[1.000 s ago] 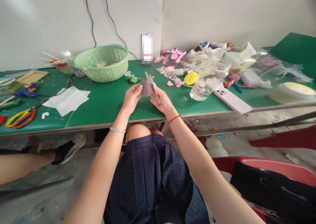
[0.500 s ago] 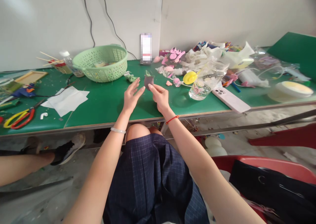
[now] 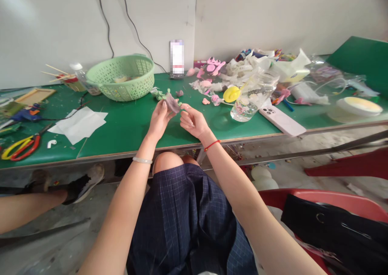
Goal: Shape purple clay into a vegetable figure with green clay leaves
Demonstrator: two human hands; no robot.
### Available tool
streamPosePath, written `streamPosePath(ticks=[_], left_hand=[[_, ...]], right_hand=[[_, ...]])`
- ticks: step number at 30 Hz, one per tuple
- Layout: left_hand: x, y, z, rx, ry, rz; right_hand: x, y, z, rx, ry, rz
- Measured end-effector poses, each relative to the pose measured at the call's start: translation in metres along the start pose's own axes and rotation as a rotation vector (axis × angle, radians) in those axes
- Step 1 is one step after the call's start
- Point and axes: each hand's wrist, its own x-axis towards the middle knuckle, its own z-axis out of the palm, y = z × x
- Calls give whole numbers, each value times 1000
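Observation:
Between my two hands, above the green table (image 3: 121,133), is a small greyish-purple piece (image 3: 172,104) with green bits beside it. My left hand (image 3: 159,119) has its fingers closed on the purple piece's left side. The fingers of my right hand (image 3: 194,120) are pinched at its right edge, by a small green tip; what exactly they grip is too small to tell. Behind the hands lie a small purple lump (image 3: 180,93) and some green leafy pieces (image 3: 157,94), near the green basket (image 3: 121,79).
A phone (image 3: 177,60) stands against the wall. Right of my hands are a clear cup (image 3: 247,105), a yellow round item (image 3: 231,94) and a pink phone (image 3: 283,120). Pliers (image 3: 26,146), white paper (image 3: 80,125) and an earbud (image 3: 51,144) lie left. Another person's leg (image 3: 33,209) shows below.
My left hand has closed on the purple piece, which has moved left and tilted. My right hand's fingers have shifted to its right edge. A small purple lump now shows behind.

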Motion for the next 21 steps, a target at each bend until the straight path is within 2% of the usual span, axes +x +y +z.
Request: streamPosePath(ticks=[4,8,12,15,17,21], left_hand=[[-3,3,4,-3,-117,-9],[-5,5,6,-10,-226,6],[-8,11,8,-52,-264,-95],[-11,15,10,-104,-226,-174],[-12,17,11,-121,-214,-182],[-12,17,10,-102,-280,-158]], right_hand=[[-7,-7,-1,25,-186,164],[-8,-7,-4,54,-272,197],[-6,-7,-5,106,-246,176],[-7,-9,-4,106,-218,217],[-7,-10,-2,120,-205,244],[-7,-10,-1,194,-206,262]])
